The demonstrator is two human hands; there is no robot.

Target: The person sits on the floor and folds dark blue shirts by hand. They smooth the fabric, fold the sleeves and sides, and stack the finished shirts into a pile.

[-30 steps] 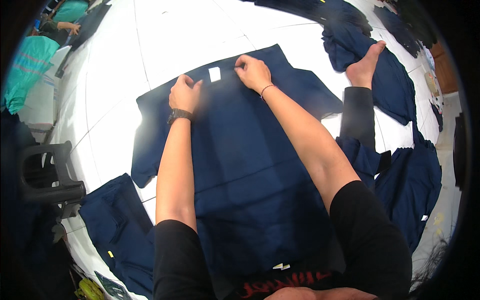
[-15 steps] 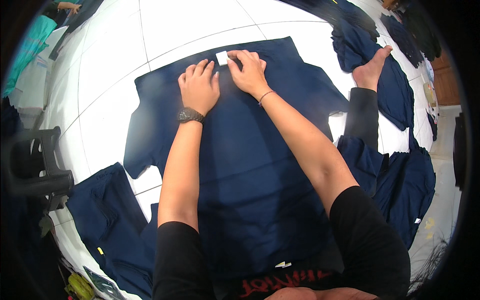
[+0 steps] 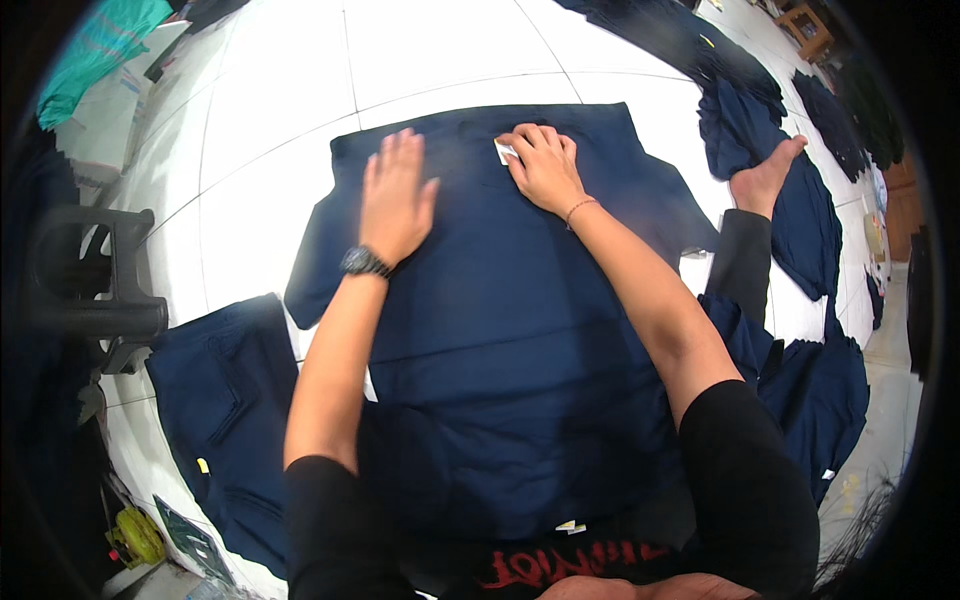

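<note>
A dark navy short-sleeved shirt lies spread out on the floor in front of me. At its far edge, near the collar, a small white label shows. My right hand has its thumb and forefinger closed on this label, the other fingers curled against the cloth. To the left of it, my left hand is flat with its fingers stretched out, over the shirt's upper left part and a little blurred. It holds nothing. A dark watch is on my left wrist.
White floor tiles surround the shirt. A black plastic stool stands at the left, near a folded navy garment. On the right lie more navy garments, beside a bare foot. A green plastic bag is at the far left.
My left hand has moved away from the label to the left and flattened out. My right fingers have closed in over the label. The whole view has shifted slightly.
</note>
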